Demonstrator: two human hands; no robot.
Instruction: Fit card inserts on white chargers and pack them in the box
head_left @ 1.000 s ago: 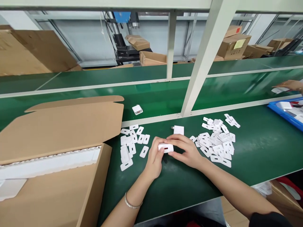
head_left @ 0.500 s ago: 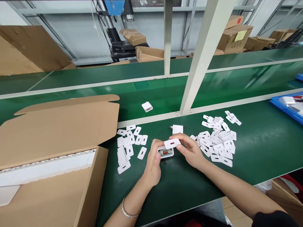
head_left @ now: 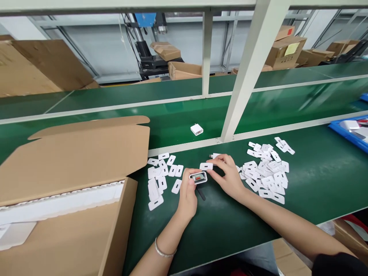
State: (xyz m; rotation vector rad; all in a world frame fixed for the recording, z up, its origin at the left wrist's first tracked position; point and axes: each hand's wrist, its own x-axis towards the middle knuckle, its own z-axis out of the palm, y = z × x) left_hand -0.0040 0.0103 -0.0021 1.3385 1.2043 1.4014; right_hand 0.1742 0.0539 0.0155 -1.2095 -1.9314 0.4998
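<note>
My left hand is closed round a white adapter housing, whose open end faces me and shows a circuit board with an orange-red part. Between the thumb and fingers of my right hand is a white end cap with a small slot, held just above the housing's opening. Behind my right hand lies a white adapter with a metal plug, partly hidden by the fingers. A thin black strip rests on the bench below the housing.
Loose white end caps lie in a left group and a larger right pile. An open cardboard box stands at left. Another adapter sits beyond the bench rail, left of a pale post. A blue tray is at far right.
My right hand has drawn the end cap slightly up and away from the housing, exposing more of its opening. More of the black strip shows. The camera view has shifted a little.
</note>
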